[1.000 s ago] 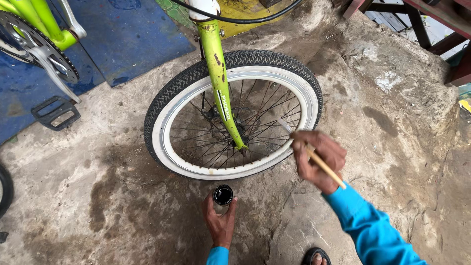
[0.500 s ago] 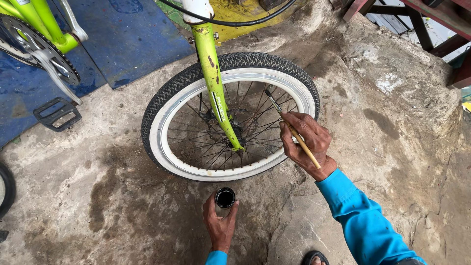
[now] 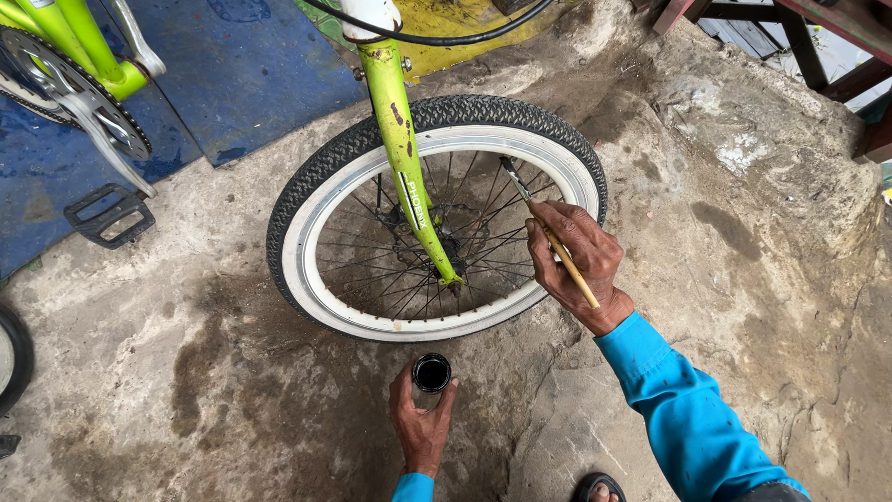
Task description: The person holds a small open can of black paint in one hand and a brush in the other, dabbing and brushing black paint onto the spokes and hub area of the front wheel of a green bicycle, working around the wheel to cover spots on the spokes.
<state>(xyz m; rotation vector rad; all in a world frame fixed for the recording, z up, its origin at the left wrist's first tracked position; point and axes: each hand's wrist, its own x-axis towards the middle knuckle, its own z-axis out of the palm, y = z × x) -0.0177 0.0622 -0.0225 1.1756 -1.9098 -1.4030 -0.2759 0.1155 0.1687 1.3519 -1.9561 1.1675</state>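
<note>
Head view: my right hand (image 3: 578,262) is up at the wheel (image 3: 437,218), arm stretched forward in its blue sleeve (image 3: 683,409), fingers pinched tight around a thin brush (image 3: 548,231) that slants up-left, its tip in among the spokes just inside the white rim on the wheel's right side. My left hand (image 3: 420,423) is low on the concrete floor (image 3: 186,372) just below the tyre, fingers wrapped around a small pot (image 3: 431,373) of dark paint standing upright, mouth open to me. The green fork (image 3: 409,172) runs down to the hub, well left of the brush.
</note>
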